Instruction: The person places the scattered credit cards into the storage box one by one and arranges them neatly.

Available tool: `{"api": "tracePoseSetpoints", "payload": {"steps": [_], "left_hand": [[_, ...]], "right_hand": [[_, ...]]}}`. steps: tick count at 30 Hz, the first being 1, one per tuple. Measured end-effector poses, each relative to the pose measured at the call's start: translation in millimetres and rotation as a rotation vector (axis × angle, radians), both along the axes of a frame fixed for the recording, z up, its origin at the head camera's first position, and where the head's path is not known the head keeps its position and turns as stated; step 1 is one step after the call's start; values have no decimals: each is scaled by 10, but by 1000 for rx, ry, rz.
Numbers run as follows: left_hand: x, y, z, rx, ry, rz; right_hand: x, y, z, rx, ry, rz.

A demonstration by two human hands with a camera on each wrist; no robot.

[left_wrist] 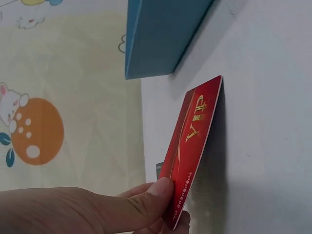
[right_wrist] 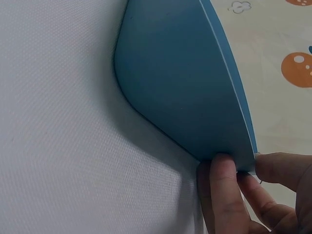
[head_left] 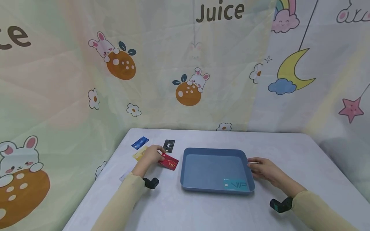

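My left hand [head_left: 151, 156] pinches a red VIP card [head_left: 171, 162] between thumb and fingers, left of the tray. In the left wrist view the red card [left_wrist: 195, 131] is tilted up off the white table, its gold lettering showing. At its right side, the blue tray [head_left: 206, 170] is held by my right hand [head_left: 267, 171]. The right wrist view shows the thumb at the rim and fingers against the outer wall of the tray [right_wrist: 175, 83]. A teal VIP card [head_left: 235, 184] lies in the tray's near right corner.
Around the left hand lie a blue card [head_left: 140, 142], a black card [head_left: 169, 146], a yellow card [head_left: 138, 154] and a pale card [head_left: 124, 175], partly hidden by the arm. A printed cloth [head_left: 159, 64] hangs behind the white table [head_left: 202, 213].
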State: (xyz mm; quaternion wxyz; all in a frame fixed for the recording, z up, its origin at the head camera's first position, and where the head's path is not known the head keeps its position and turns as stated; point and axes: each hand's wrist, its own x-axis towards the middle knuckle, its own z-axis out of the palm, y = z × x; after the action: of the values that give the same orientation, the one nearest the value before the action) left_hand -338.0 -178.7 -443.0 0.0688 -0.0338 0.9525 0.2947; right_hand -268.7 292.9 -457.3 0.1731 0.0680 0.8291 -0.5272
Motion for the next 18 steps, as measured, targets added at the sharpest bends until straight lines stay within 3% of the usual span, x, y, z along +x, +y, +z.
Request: {"api": "tracePoseSetpoints", "payload": {"steps": [9, 18], "left_hand": [[-4, -89, 107, 151, 40, -19], [-46, -99, 196, 319, 20, 75]], "right_hand": [[-13, 3, -18, -1, -1, -4], [-5, 3, -19, -6, 1, -4]]}}
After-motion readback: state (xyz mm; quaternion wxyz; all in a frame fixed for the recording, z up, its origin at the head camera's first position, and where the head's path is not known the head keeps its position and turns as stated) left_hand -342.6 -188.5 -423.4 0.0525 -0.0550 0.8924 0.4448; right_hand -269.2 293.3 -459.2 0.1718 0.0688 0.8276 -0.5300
